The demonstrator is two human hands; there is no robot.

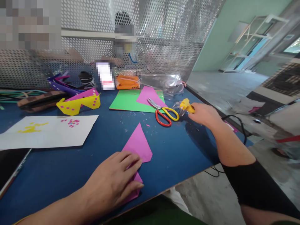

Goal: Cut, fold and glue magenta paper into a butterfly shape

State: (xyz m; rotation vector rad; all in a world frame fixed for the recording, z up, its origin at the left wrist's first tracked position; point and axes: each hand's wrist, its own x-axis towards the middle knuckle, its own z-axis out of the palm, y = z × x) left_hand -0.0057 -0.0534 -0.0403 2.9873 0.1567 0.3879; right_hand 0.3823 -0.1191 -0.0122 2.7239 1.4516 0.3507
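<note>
At the blue table [70, 168]: our left hand [112, 182] lies flat, fingers spread, pinning a pink sheet [138, 147] near the front edge. Our right hand [205, 115] is wrapped round a yellow glue gun [187, 105] at the table's right edge, just beside red & yellow scissors [164, 114]. Green card [126, 101] sits behind.

left hand [112, 184] flat on pink paper [138, 145] | right hand [203, 115] grips glue gun [187, 105]

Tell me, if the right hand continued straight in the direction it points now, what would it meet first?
The right hand holds a small yellow glue gun pointing left. Most likely it would first meet the scissors with red and yellow handles on the blue table, though depth is unclear.
</note>
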